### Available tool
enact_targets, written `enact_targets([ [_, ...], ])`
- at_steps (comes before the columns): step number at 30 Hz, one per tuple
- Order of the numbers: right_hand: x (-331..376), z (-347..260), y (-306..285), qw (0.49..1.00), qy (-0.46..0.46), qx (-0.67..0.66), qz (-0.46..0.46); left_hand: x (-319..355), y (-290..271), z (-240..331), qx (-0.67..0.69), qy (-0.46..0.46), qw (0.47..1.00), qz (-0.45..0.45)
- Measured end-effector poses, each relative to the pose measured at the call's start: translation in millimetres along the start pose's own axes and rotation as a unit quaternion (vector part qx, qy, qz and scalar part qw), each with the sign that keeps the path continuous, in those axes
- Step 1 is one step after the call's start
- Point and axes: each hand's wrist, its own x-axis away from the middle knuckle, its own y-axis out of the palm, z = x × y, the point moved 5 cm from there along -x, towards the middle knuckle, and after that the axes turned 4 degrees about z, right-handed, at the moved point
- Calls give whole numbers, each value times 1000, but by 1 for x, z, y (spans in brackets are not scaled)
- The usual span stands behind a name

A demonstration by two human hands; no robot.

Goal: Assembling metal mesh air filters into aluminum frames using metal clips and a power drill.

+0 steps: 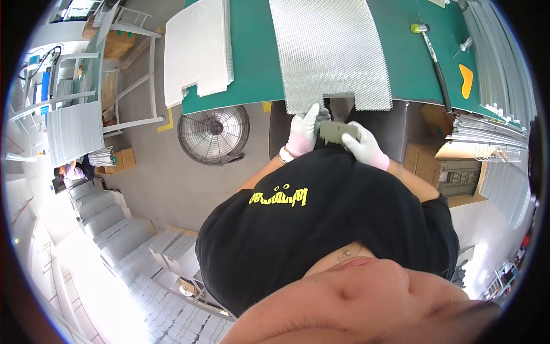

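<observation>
A silvery mesh sheet (332, 51) with a notch in its near edge lies on the green-topped table (252, 63), its near end overhanging the table's edge. My left hand (303, 132), in a white glove, is closed at the sheet's near left corner. Grey shows beside its fingertips; what they grip is too small to make out. In my gloved right hand (366, 147) is a flat grey-green plate (332, 132) with a notched lower edge, pinched at its right end. The plate is held in front of my body, just nearer than the sheet.
Left on the table lies a stack of pale mesh sheets (197, 49). To the right are a hammer (435, 66) and a yellow-orange flat piece (466, 81). A round floor fan (213, 135) stands left of me. Cardboard boxes (421, 163) and metal strips (487, 132) are at right.
</observation>
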Motion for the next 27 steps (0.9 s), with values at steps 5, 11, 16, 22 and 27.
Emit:
enact_targets([
  [5, -26, 32, 1, 967, 52, -247, 40, 7, 12, 7, 0, 66, 998, 18],
  [11, -28, 26, 0, 974, 39, -176, 139, 2, 3, -3, 16, 57, 998, 25],
  [16, -32, 32, -4, 968, 37, -201, 142, 1, 3, -6, 24, 51, 997, 47],
  [22, -32, 17, -4, 979, 41, -109, 168, -6, -12, -16, -73, 57, 995, 48],
  [27, -32, 21, -9, 976, 60, -119, 173, 1, -4, -14, -20, 28, 999, 32],
])
